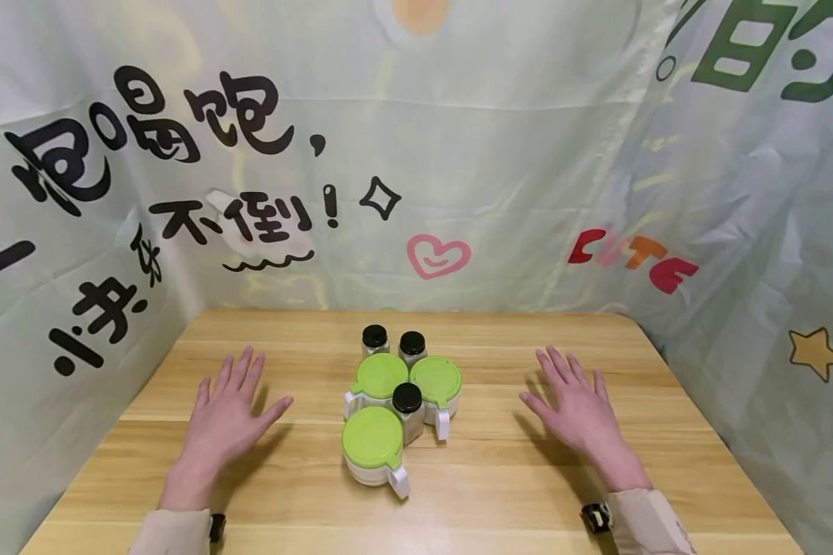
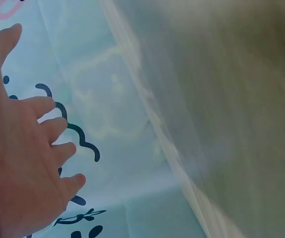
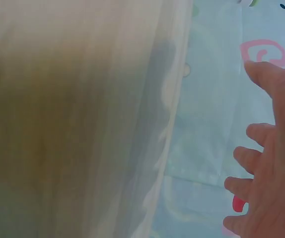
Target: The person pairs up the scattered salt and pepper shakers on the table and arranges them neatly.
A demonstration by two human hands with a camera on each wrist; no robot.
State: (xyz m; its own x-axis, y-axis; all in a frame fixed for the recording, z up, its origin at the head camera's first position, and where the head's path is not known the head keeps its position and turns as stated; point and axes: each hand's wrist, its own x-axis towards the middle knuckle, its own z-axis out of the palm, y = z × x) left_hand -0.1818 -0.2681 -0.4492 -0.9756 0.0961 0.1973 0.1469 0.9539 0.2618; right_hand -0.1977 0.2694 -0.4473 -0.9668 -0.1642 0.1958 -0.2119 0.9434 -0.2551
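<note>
In the head view, three white jars with green lids and handles cluster at the table's middle: a front jar (image 1: 372, 438), a back left jar (image 1: 382, 376) and a back right jar (image 1: 436, 380). Among them stands a black-capped shaker bottle (image 1: 407, 412), with two more, a left bottle (image 1: 375, 339) and a right bottle (image 1: 413, 347), behind. To the left of the group, my left hand (image 1: 225, 420) is spread flat with fingers extended, holding nothing. On the other side my right hand (image 1: 576, 405) is likewise spread, touching none of the jars. Both wrist views show straight fingers.
The wooden table (image 1: 500, 493) carries the jars and bottles. A printed cloth (image 1: 514, 169) with lettering, a heart and a star hangs behind it and along both sides. Black wrist devices sit by both sleeves, one (image 1: 595, 517) at the right.
</note>
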